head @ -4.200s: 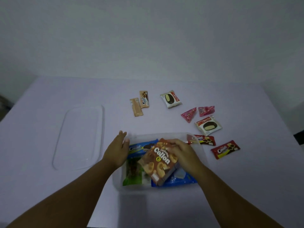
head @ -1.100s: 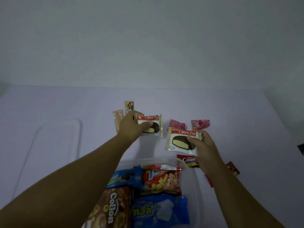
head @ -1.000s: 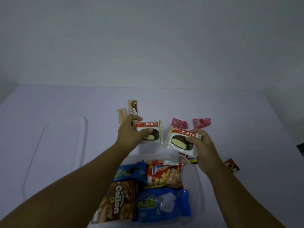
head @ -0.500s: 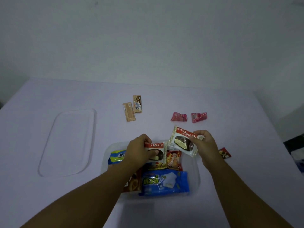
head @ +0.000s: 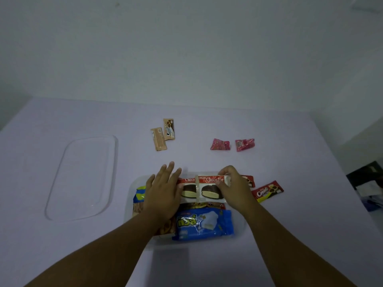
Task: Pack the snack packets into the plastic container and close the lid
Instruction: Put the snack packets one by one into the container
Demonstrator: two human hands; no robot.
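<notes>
The clear plastic container [head: 129,200] sits on the table just in front of me, holding several packets, among them a blue one [head: 204,223]. Two Choco Pie packets lie side by side across its far end, the left one [head: 188,190] and the right one [head: 211,189]. My left hand [head: 163,191] lies flat with fingers spread, its thumb side resting on the left Choco Pie. My right hand [head: 234,187] pinches the right Choco Pie at its right edge. The clear lid [head: 80,177] lies flat to the left.
On the table beyond the container lie two tan packets [head: 158,138] [head: 169,129] and two pink packets [head: 220,144] [head: 244,144]. A red Creamo packet [head: 267,190] and another red one [head: 249,180] lie right of my right hand. Dark clutter [head: 364,183] sits beyond the table's right edge.
Both hands carried the Choco Pies from the table down into the container. My left hand has let go and flattened out; the right one still grips its packet.
</notes>
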